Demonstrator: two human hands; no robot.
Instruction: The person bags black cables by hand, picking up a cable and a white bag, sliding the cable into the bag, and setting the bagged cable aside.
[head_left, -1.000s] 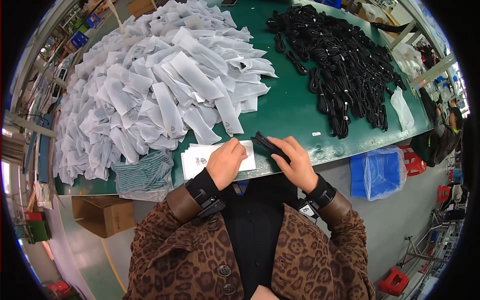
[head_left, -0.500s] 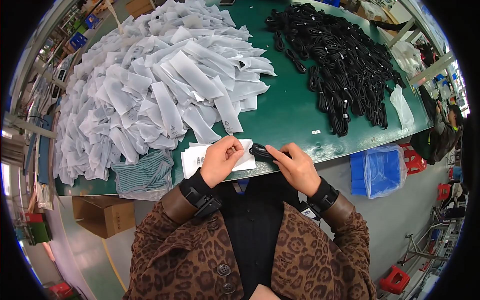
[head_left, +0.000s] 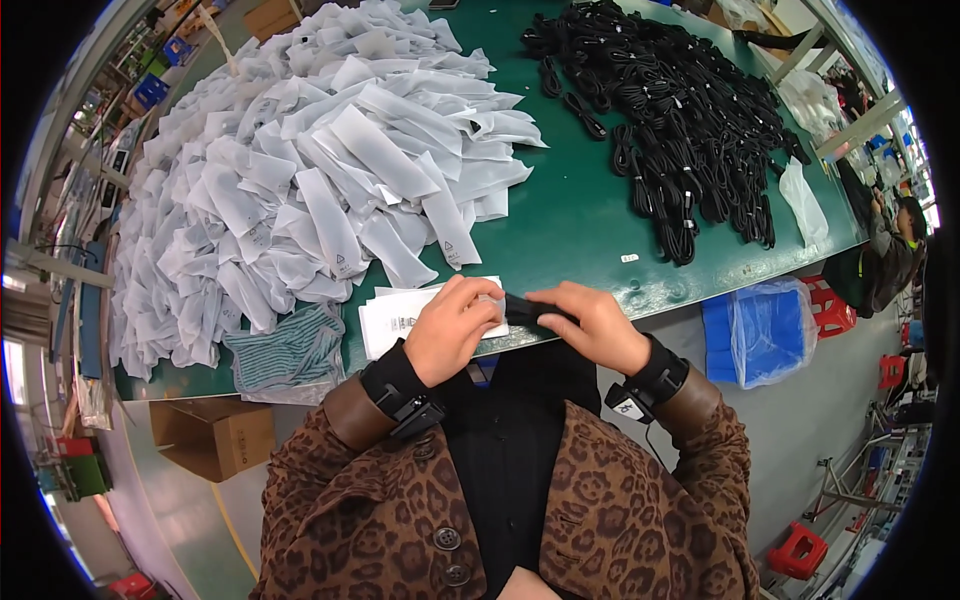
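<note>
My right hand (head_left: 592, 324) grips a coiled black cable (head_left: 527, 308) at the near edge of the green table (head_left: 580, 215). My left hand (head_left: 452, 328) holds the open end of a clear white plastic sleeve (head_left: 490, 300), and the cable's tip sits at that opening. Under my left hand lies a small stack of flat white sleeves (head_left: 388, 318). A big heap of filled white sleeves (head_left: 300, 180) covers the table's left half. A pile of loose black cables (head_left: 680, 130) fills the far right.
A striped cloth (head_left: 285, 350) lies at the table's near left corner. A cardboard box (head_left: 212, 436) stands on the floor below it. A blue bin lined with plastic (head_left: 765, 330) sits right of me, with red stools (head_left: 800, 550) nearby. Another person (head_left: 895, 245) is at the right edge.
My hands have come closer together at the table edge. The black cable has swung from pointing away to lying level, its tip now at the sleeve held by my left hand.
</note>
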